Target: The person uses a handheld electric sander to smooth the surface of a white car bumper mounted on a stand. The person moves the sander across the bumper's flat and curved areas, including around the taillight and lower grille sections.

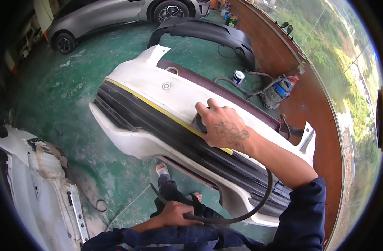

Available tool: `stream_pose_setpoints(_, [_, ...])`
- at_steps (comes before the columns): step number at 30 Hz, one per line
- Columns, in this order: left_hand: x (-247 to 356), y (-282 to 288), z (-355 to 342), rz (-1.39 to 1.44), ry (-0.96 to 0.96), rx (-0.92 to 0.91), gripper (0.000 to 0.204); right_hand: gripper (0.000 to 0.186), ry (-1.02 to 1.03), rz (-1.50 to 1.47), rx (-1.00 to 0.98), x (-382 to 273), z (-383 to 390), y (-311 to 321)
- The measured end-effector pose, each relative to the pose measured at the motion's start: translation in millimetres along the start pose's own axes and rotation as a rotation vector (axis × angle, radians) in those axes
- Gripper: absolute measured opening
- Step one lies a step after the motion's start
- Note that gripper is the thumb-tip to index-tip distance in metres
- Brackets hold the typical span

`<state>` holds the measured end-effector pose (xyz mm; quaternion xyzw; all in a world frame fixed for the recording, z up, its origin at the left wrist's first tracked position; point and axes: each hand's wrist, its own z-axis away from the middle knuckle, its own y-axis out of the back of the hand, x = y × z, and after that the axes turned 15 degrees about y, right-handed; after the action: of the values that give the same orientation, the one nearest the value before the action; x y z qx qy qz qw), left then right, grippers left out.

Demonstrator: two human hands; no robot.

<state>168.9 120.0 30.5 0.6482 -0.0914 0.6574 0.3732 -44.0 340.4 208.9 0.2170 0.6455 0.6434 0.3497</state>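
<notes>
A white car bumper (137, 79) with a black lower trim (158, 125) lies raised across the middle of the view. Yellow masking tape (151, 104) runs along the seam between the white and the black. My right hand (227, 127) is wrapped over a dark palm sander (197, 123), pressed to the white surface beside the tape; most of it is hidden under my palm. Close to my body, my left hand (176, 213) grips a black hose (241, 216), which curves right and up beneath my right forearm.
Behind the bumper stand a dark bumper (199, 31), a silver car (103, 19), a white bucket (238, 77) and a vacuum cleaner (277, 93). A brown stand (225, 94) supports the bumper. A white body panel (28, 188) is at left; a reddish wall (300, 75) borders the right.
</notes>
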Motion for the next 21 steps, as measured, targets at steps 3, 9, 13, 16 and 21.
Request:
stream_pose_setpoints(3, [11, -22, 3, 0.001, 0.023, -0.053, 0.05, 0.053, -0.064, 0.008, -0.009, 7, 42, 3])
stream_pose_setpoints(9, [23, -47, -9, -0.02, -0.077, -0.092, 0.051, 0.06, -0.162, 0.039, -0.026, 19, 112, 0])
stream_pose_setpoints(13, [23, -43, -13, -0.012, -0.076, -0.132, 0.05, 0.062, -0.145, -0.006, -0.024, 30, 121, 0])
stream_pose_setpoints(16, [19, -37, -16, 0.01, -0.061, -0.147, 0.05, 0.064, -0.138, -0.035, -0.056, 28, 98, 2])
stream_pose_setpoints(21, [16, -19, -16, 0.075, -0.02, -0.03, 0.054, 0.058, -0.075, -0.092, -0.069, 41, 24, 6])
